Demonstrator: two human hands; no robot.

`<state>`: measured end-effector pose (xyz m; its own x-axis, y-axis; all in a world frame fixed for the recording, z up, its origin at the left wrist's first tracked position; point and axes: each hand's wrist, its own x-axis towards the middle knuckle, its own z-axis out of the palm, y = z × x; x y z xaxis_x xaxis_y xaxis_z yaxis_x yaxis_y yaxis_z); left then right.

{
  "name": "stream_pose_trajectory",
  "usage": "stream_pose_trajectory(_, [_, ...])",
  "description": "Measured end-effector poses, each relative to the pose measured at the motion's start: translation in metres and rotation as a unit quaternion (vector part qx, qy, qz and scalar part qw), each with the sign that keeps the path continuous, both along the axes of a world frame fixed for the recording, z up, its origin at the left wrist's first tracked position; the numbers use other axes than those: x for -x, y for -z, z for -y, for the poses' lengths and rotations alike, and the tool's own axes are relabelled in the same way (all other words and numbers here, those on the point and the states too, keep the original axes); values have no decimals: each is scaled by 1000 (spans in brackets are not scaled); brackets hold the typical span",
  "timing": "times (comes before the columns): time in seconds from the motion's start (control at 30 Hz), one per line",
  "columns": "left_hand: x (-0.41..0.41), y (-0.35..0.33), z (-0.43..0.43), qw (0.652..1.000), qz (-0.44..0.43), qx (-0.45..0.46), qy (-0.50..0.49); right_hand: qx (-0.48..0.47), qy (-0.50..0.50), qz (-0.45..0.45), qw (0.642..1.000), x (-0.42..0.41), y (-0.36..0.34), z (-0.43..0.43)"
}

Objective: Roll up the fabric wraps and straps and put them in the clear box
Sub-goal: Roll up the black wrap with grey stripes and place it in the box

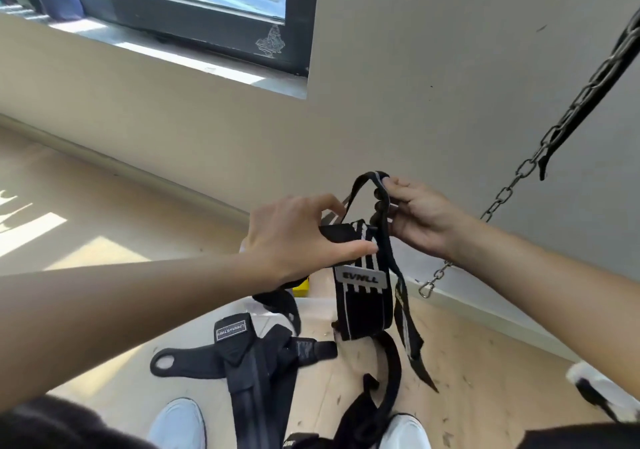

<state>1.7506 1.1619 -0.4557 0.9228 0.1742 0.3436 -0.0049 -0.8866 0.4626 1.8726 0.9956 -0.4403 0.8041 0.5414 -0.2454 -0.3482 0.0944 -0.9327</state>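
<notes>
Mid-frame, our left hand (294, 237) grips the striped wrap (360, 304) near its top and our right hand (420, 221) pinches a thin strap (355, 190); rolling looks barely begun, so next we wind it tight.

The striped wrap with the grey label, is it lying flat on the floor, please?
No, the left hand and right hand hold the striped wrap up above the floor.
</notes>
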Motion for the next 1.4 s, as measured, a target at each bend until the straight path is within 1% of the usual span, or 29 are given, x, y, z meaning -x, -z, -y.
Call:
stream_pose_trajectory(0.1, [1, 3, 5, 1000, 21, -10, 0, 4, -6, 10, 1000, 1, 1, 0])
stream_pose_trajectory(0.17, [1, 5, 6, 999, 28, -24, 31, 5, -11, 19, 1000, 0, 2, 1])
stream_pose_trajectory(0.27, [-3, 9, 2, 996, 12, -27, 84, 9, -25, 31, 999, 1, 4, 1])
stream_pose_trajectory(0.33, [-5, 12, -1, 995, 16, -32, 96, 12, -33, 35, 999, 2, 6, 1])
stream_pose_trajectory(0.43, [-9, 17, -4, 992, 23, -85, 92, 8, -32, 34, 999, 3, 9, 0])
stream_pose_trajectory(0.5, [-11, 19, -5, 989, 6, -111, 98, 2, -31, 33, 999, 3, 8, 0])
stream_pose_trajectory(0.67, [-9, 17, -16, 990, -33, -91, 100, -9, -10, 45, 999, -1, 4, 3])
stream_pose_trajectory(0.83, [-4, 26, -30, 994, -34, -49, 87, 6, 30, 65, 997, -16, -4, 18])
stream_pose_trajectory(0.87, [-4, 25, -33, 992, -59, -51, 97, 19, 30, 65, 997, -17, -1, 19])
stream_pose_trajectory(0.9, [-4, 23, -37, 985, -108, -64, 118, 34, 26, 66, 997, -17, 2, 19])
stream_pose_trajectory(0.97, [-5, 19, -40, 954, -229, -78, 178, 59, 16, 71, 996, -15, 8, 19])
stream_pose_trajectory(1.0, [-5, 18, -42, 943, -263, -60, 196, 68, 11, 74, 995, -14, 9, 18])
stream_pose_trajectory(1.03, [-5, 18, -43, 943, -270, -30, 194, 74, 7, 76, 994, -13, 9, 18])
stream_pose_trajectory(1.13, [-11, 18, -46, 967, -205, 81, 127, 74, 5, 72, 995, -9, 8, 15])
stream_pose_trajectory(1.17, [-12, 19, -46, 968, -189, 124, 107, 67, 5, 69, 995, -8, 8, 13])
stream_pose_trajectory(1.2, [-13, 20, -45, 964, -186, 164, 98, 58, 7, 65, 996, -7, 7, 12])
stream_pose_trajectory(1.27, [-12, 23, -43, 946, -207, 225, 106, 32, 16, 56, 998, -5, 4, 9])
stream_pose_trajectory(1.4, [-14, 29, -39, 928, -226, 262, 136, -9, 58, 38, 998, 1, -4, -1])
